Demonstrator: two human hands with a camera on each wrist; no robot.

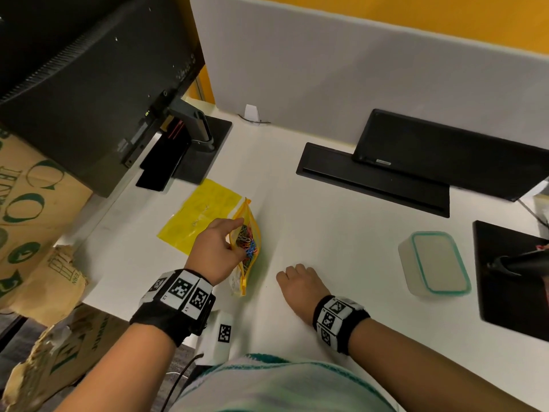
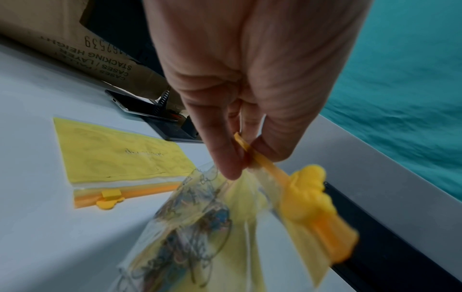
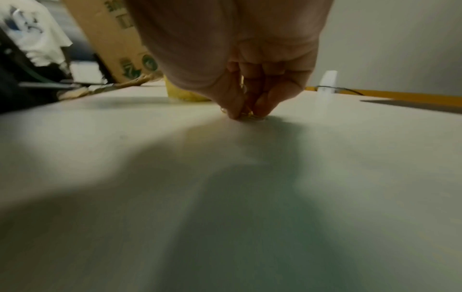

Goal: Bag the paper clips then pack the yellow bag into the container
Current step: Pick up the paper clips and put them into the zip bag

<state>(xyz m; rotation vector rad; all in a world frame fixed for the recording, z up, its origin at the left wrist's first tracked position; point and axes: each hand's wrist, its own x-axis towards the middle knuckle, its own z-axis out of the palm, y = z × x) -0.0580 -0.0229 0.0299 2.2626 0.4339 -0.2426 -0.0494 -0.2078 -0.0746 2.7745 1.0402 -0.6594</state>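
Observation:
My left hand [image 1: 230, 240] pinches the orange zip edge of a clear yellow bag [image 1: 248, 248] and holds its mouth open over the white desk. Several coloured paper clips [image 2: 192, 223] lie inside the bag, and its yellow slider [image 2: 307, 197] sits further along the zip. My right hand [image 1: 297, 278] is to the right of the bag, fingers curled down onto the desk. In the right wrist view its fingertips [image 3: 235, 112] pinch a few paper clips [image 3: 247, 116] against the surface. The container [image 1: 433, 263], pale with a teal-rimmed lid on it, stands at the right.
A second yellow zip bag [image 1: 199, 215] lies flat behind the held one. A monitor stand [image 1: 202, 144] and a phone [image 1: 154, 173] are at the back left, a black cable tray [image 1: 371, 179] behind, another monitor base [image 1: 511, 278] at the far right. Cardboard boxes [image 1: 32, 221] stand left of the desk.

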